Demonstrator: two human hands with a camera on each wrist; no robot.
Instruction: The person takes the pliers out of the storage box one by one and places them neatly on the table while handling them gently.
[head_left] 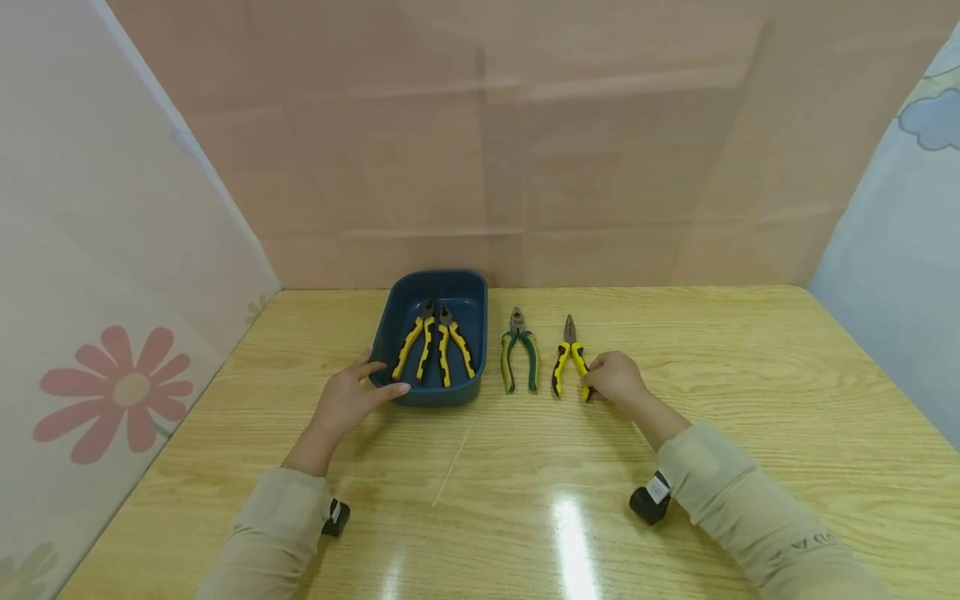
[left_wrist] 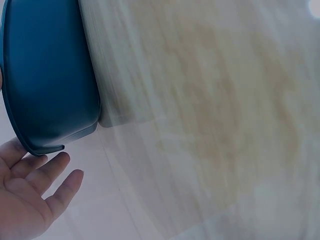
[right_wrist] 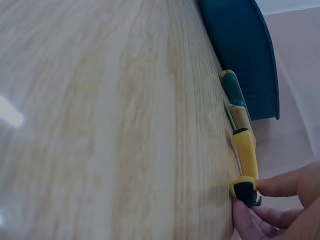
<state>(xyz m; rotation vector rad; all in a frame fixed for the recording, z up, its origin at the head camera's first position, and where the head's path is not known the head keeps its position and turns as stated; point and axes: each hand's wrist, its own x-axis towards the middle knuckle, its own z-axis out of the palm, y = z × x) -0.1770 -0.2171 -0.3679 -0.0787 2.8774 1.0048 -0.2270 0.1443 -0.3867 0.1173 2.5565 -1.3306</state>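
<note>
My left hand (head_left: 352,395) holds the front left corner of a blue plastic basin (head_left: 480,383), with thumb and index finger over its rim. In the left wrist view, the other fingers (left_wrist: 50,170) spread outside the basin's wall. Two yellow-and-black handled pliers (head_left: 409,346) (head_left: 453,346) lie inside it, handles toward me. My right hand (head_left: 617,379) pinches the right handle of yellow-and-black long-nose pliers (head_left: 570,330), which lie on the table with jaws pointing away. The right wrist view shows thumb and fingers around the handle's end (right_wrist: 245,192).
Green-handled combination pliers (head_left: 531,354) lie between the basin and the long-nose pliers. The wooden table (head_left: 525,467) ends at a pinkish-brown cloth backdrop (head_left: 600,167). Patterned cloth walls (head_left: 112,250) stand on both sides. A thin pale strip (head_left: 453,462) shows on the tabletop.
</note>
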